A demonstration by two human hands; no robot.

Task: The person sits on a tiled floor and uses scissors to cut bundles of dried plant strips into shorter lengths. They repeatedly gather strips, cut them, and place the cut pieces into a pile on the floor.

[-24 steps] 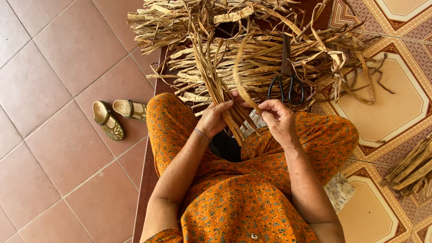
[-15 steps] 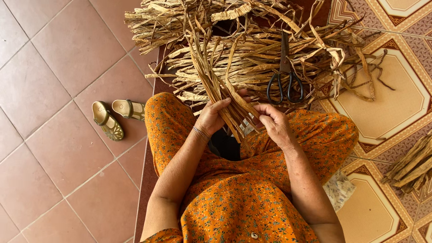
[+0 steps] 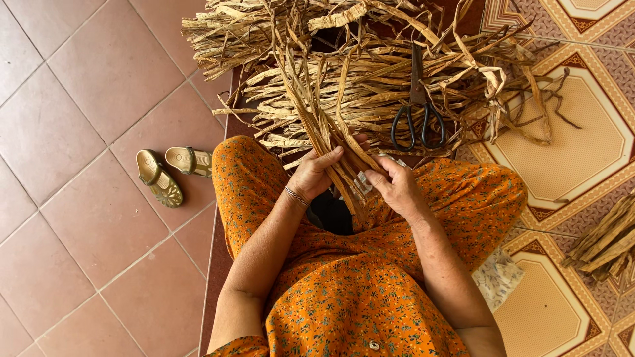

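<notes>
— Dry, tan strips (image 3: 311, 112): both hands gather a bunch of them over the lap, and the bunch fans up toward the heap (image 3: 370, 73) on the dark mat (image 3: 228, 125).

— How are the hands set?

— Left hand (image 3: 316, 173) is curled around the left side of the bunch, fingers closed on it. Right hand (image 3: 395, 186) pinches the lower ends from the right, thumb pressed in. Something small and pale sits between the hands; I cannot tell what it is.

— What makes for a good grip here?

— I'd judge it best to keep the ends level and the left hand tight near the base, so that no strip slides out. The fibres look brittle, so bend them gently.

— Anything close by?

— Black scissors (image 3: 417, 112) lie on the heap, just beyond the right hand. Two sandals (image 3: 173, 170) sit on the red tiles past the mat's left edge. More strips (image 3: 605, 238) lie on the patterned floor at the right.
</notes>
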